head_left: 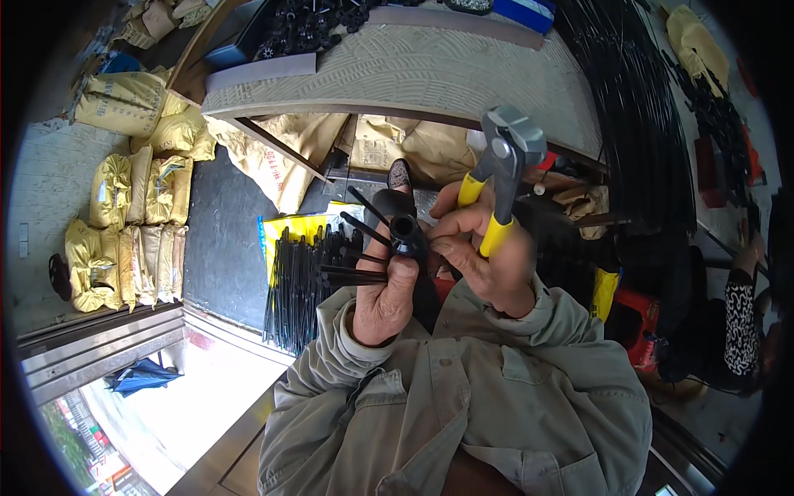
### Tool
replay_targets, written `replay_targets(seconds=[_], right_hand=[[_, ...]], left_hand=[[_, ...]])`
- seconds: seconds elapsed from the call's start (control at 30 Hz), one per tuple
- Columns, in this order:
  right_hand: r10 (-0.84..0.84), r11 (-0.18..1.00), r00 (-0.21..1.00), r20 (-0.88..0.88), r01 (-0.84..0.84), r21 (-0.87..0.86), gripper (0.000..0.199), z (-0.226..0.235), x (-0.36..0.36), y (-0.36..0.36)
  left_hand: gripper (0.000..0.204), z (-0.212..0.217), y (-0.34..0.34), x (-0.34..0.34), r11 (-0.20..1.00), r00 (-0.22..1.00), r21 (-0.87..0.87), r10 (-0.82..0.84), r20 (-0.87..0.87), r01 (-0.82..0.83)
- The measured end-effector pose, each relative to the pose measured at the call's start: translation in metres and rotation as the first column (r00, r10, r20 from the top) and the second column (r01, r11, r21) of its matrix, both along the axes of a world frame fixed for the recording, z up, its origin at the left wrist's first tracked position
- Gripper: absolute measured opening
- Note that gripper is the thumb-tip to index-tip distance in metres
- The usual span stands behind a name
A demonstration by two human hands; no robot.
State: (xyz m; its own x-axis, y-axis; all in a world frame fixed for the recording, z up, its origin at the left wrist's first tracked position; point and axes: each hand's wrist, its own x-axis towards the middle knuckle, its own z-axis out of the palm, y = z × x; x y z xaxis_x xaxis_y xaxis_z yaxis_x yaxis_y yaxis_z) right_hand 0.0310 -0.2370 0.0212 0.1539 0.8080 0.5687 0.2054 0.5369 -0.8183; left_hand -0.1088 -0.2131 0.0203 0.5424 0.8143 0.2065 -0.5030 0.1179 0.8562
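Note:
My left hand (384, 306) is closed round several thin black rods (364, 221), which stick out to its left. Between its thumb and fingers is a black tubular piece (404, 227), its round open end facing up. Close by on the right, my right hand (484, 260) grips end-cutting pliers (514, 149) with yellow handles and a grey metal head pointing up and away. The thumb and fingertips of that hand are bent together beside the black tubular piece. Whether they pinch some small part there is hidden.
A bundle of black rods (298, 289) stands left of my lap. Ahead is a worktable (430, 70) with black plastic parts (310, 25) and a blue box (525, 12). Long black rods (633, 99) hang at its right. Yellow sacks (149, 198) are stacked left. Another person's patterned sleeve (738, 326) shows far right.

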Motion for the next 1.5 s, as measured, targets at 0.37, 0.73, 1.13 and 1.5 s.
replay_targets(seconds=[0.37,0.73,1.13,1.5], right_hand=[[-0.059,0.997,0.995,-0.082,0.056,-0.045,0.012,0.002,-0.023,0.007],[-0.063,0.979,0.347,0.936,0.205,-0.01,0.022,0.023,0.049,-0.034],[-0.223,0.95,0.018,0.975,0.226,0.213,0.022,0.04,0.046,-0.019],[0.295,0.946,0.192,0.936,0.08,-0.315,0.024,0.03,0.059,-0.023]], left_hand=[[0.04,-0.014,0.014,-0.019,0.992,0.984,0.072,0.112,-0.141,-0.103],[0.05,-0.027,0.027,-0.029,0.994,0.985,0.108,0.007,-0.17,0.011],[0.044,-0.027,0.017,-0.026,1.0,0.993,-0.001,0.006,-0.118,-0.006],[0.058,-0.017,0.015,-0.023,0.99,0.933,0.136,0.091,-0.347,-0.046]])
